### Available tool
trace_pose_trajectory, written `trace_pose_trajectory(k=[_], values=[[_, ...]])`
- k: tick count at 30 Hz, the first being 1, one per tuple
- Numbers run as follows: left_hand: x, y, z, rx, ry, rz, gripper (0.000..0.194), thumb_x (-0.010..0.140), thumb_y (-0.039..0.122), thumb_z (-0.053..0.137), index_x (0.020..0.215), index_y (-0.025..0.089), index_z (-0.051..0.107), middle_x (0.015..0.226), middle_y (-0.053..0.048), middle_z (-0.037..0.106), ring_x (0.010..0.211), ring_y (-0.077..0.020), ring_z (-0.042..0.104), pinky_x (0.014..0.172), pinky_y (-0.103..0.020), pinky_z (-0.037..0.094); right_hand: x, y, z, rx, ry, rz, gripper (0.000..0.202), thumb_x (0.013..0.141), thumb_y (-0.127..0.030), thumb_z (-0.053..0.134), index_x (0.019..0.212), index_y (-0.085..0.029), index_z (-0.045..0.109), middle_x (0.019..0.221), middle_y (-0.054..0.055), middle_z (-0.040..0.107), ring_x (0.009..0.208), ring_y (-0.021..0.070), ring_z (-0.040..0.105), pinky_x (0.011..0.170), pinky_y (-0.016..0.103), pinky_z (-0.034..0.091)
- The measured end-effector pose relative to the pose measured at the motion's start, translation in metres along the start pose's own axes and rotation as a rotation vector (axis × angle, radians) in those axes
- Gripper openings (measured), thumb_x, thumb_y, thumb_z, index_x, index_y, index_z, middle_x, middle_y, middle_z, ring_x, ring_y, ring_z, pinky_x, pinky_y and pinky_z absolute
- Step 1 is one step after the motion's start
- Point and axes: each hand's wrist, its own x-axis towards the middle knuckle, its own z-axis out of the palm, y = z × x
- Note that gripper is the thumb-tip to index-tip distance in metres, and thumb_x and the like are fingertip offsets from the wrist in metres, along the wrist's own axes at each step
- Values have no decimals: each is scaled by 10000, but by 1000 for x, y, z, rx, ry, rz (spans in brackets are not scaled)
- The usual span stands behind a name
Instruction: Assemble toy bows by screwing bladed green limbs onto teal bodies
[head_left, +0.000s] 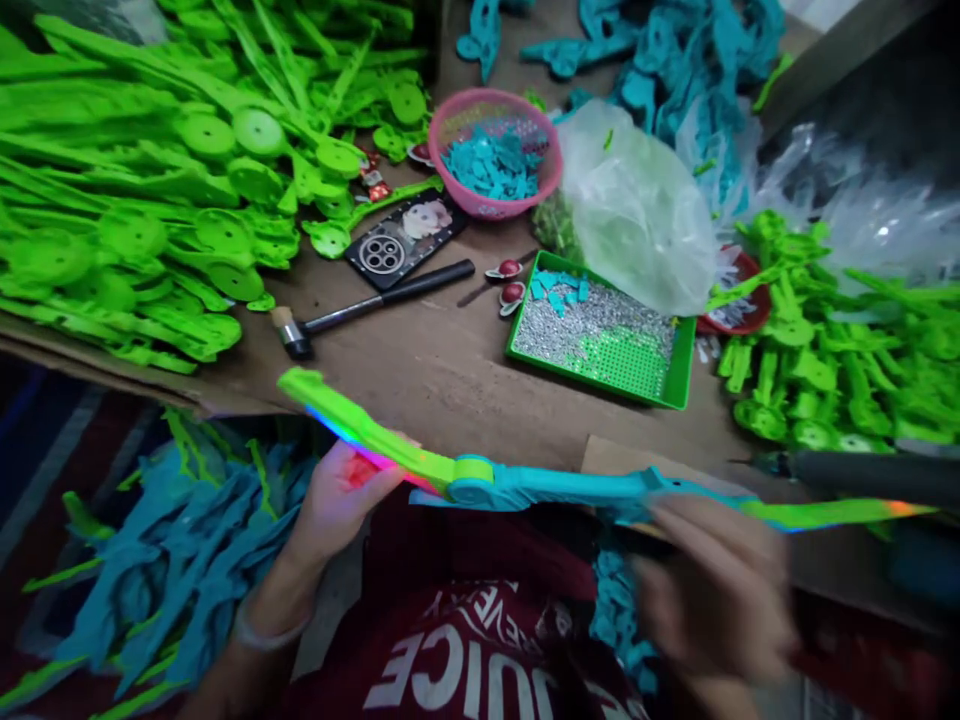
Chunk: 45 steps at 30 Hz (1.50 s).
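Note:
A long, jointed green and blue plastic light-up toy (577,488) stretches across the front of the work surface. My left hand (349,490) is closed round its green left part, where red, pink and blue light glows along the lower edge. A round hinge joins that part to the blue middle. My right hand (720,580) is smeared by motion at the blue right part; whether its fingers grip it cannot be made out. Past the right hand, a green tip with an orange glow sticks out.
Green plastic pieces (135,190) are heaped left, blue ones (660,60) at the back. A hammer (382,300), a phone-like object (401,240), a pink basket (495,205) of blue bits and a green tray (600,385) of small metal parts lie beyond. Finished-looking blue pieces (195,560) pile lower left.

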Motion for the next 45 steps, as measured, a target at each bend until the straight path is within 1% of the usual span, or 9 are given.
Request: trace_pose_trajectory(k=[6,10,17,22,27,32,38,42,45], values=[[-5,14,-2,80,-132,282,240,843,265,767,1077,236,718,1000,-51,729,932,-192,701,818,-304,598,39,-34,41,22,-443,-248,330,883,-423,695,1033,-133,650,896,78,697,816,252,643,669,385,559],[1,25,1,138,-259,327,284,826,295,793,1094,241,714,992,-52,729,936,-196,697,836,-330,590,42,-35,41,11,-443,-254,229,885,-381,696,911,-174,601,858,45,654,773,223,587,629,356,461],[0,23,4,272,-178,408,191,821,259,794,1003,229,742,940,-39,761,870,-196,716,791,-331,591,37,-36,43,-8,-425,-250,206,901,-367,676,893,-181,587,844,44,640,762,214,558,633,354,408],[11,35,5,244,-191,257,218,798,346,814,960,211,758,941,-70,759,890,-213,719,816,-352,596,41,-23,48,8,-472,-247,204,928,-388,639,920,-187,601,879,62,662,825,233,591,662,360,436],[17,56,-3,-23,201,398,333,782,523,790,933,232,732,816,-26,721,776,-182,711,755,-351,611,42,-16,50,-3,-462,-239,194,933,-370,626,901,-181,598,885,75,666,825,255,620,664,364,445],[26,59,-5,-25,384,312,341,742,478,835,903,202,717,766,-18,737,724,-190,722,743,-360,619,52,-14,45,53,-567,-199,238,950,-407,611,955,-170,616,940,80,694,877,249,654,693,340,445],[25,18,17,120,385,270,463,975,522,527,1337,235,562,1365,-114,609,1298,-245,580,1086,-420,491,93,-7,55,177,-725,-137,453,949,-581,555,1048,-150,653,1050,114,720,910,236,675,698,308,433],[-1,-4,39,651,471,599,667,851,272,747,1454,250,461,1511,-163,450,1420,-325,431,1165,-547,382,116,16,48,118,-555,-179,360,987,-476,540,1066,-144,655,1151,122,674,1007,213,635,783,291,441],[-2,3,70,887,189,857,570,855,159,715,1388,236,527,1328,-142,608,1298,-315,544,1110,-521,424,137,52,34,-88,-327,99,268,1023,-295,431,1063,-144,649,1101,127,676,970,222,617,774,317,428]])
